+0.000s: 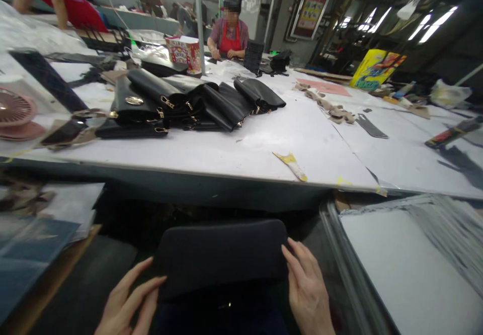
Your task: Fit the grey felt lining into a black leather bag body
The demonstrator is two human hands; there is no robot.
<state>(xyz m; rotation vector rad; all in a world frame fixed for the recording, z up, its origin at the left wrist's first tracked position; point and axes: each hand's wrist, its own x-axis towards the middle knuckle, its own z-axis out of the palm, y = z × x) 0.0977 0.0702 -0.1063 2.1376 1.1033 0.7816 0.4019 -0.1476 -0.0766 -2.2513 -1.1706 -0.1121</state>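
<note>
A white tabletop (260, 146) is spread from side to side. At nine o'clock a pink fan (15, 107) is placed; at ten, black bags (222, 103) are heaped, the surface behind partly blocked. At six, a black panel (222, 254) is clasped at its ends by left hand (126, 300) and right hand (309, 287). At twelve, a person (231, 35) is seen; at four, pale sheets (407, 254).

The flat piece (222, 254) I held was plain black all over. The bags (222, 108) were black too, with gold bits (134, 100). My table (256, 149) was white. The fan (15, 106) was pink, and the thin sheet (328, 88) was pinky orange. I saw a red box (184, 54) with a busy pale pattern, a yellow packet (373, 68) with red and blue-green shapes, and a bright red apron (231, 38).
</note>
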